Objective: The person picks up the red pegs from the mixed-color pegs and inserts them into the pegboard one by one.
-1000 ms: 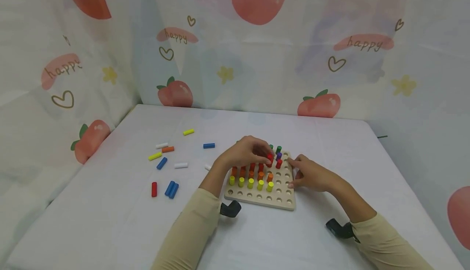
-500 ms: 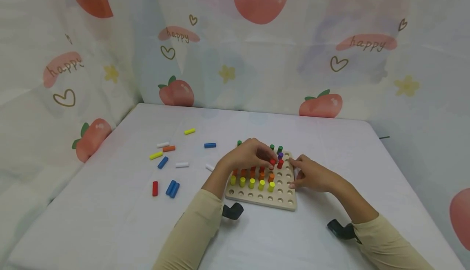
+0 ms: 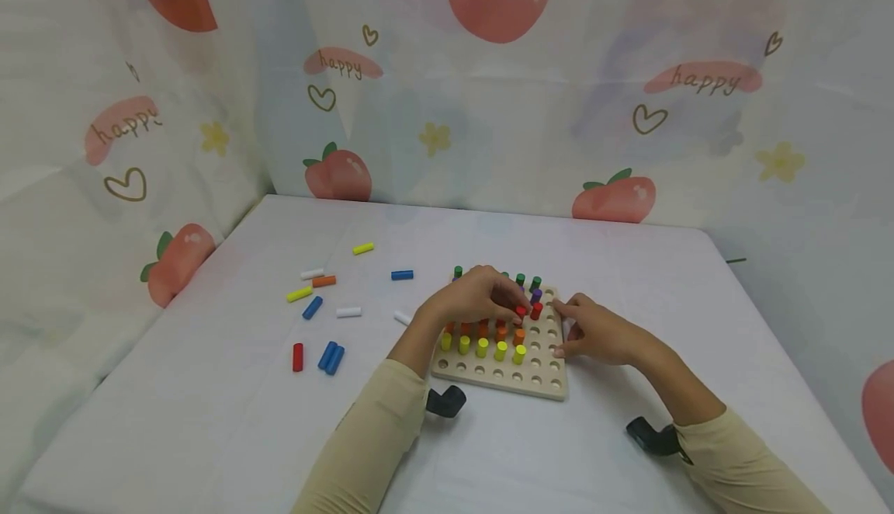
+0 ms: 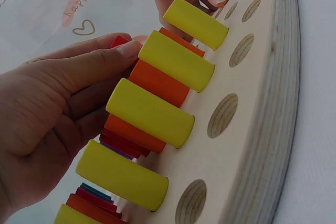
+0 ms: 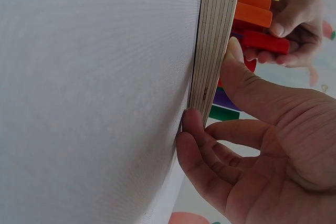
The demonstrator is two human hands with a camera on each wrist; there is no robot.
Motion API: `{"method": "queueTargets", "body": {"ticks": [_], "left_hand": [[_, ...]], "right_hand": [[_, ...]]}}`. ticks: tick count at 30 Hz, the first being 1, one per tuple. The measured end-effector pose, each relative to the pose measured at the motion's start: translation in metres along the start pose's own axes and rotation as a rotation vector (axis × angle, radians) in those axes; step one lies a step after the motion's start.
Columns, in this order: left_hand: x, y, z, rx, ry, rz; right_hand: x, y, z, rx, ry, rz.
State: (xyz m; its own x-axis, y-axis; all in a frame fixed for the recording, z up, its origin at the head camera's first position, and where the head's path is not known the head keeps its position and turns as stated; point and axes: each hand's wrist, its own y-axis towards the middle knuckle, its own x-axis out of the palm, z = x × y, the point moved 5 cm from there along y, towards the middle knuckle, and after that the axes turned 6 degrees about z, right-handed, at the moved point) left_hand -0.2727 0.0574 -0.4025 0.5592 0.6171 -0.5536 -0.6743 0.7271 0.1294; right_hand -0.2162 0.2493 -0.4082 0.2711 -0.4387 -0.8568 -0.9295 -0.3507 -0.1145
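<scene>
My left hand (image 3: 475,296) pinches a red peg (image 5: 265,42) between thumb and fingertips, low over the red row of a wooden pegboard (image 3: 545,373). Another red peg (image 3: 536,311) stands upright just to its right. Nearer me are a row of orange pegs (image 3: 519,336) and a row of yellow pegs (image 4: 152,114), all upright in holes. Purple and green pegs (image 3: 536,283) stand at the far side, partly hidden by the left hand. My right hand (image 3: 601,331) grips the board's right edge, the thumb on top and the fingers against its side and underside.
Left of the board lie loose pegs: several blue pegs (image 3: 402,275), white pegs (image 3: 349,312), yellow pegs (image 3: 299,293), one orange peg (image 3: 324,281) and one red peg (image 3: 298,357). A printed cloth (image 3: 433,79) hangs behind the white table (image 3: 209,421).
The left hand has lowered the red peg toward the board, beside the standing red peg. The right hand keeps its hold on the board's edge. The head view has shifted slightly.
</scene>
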Motion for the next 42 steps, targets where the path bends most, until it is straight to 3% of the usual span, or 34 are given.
{"method": "queueTargets", "body": {"ticks": [12,26,33,42], "left_hand": [[0.002,-0.001,-0.004,-0.018,0.016,-0.007],[0.006,0.0,-0.011,-0.019,-0.029,-0.068],[0.006,0.001,-0.012,0.007,-0.035,-0.05],[0.007,0.002,-0.012,-0.017,-0.044,-0.035]], "right_hand": [[0.001,0.001,0.002,-0.004,0.0,-0.003],[0.001,0.001,0.002,-0.007,-0.004,-0.001],[0.001,0.001,0.002,-0.008,-0.007,0.0],[0.001,0.002,0.004,-0.007,-0.009,0.004]]}}
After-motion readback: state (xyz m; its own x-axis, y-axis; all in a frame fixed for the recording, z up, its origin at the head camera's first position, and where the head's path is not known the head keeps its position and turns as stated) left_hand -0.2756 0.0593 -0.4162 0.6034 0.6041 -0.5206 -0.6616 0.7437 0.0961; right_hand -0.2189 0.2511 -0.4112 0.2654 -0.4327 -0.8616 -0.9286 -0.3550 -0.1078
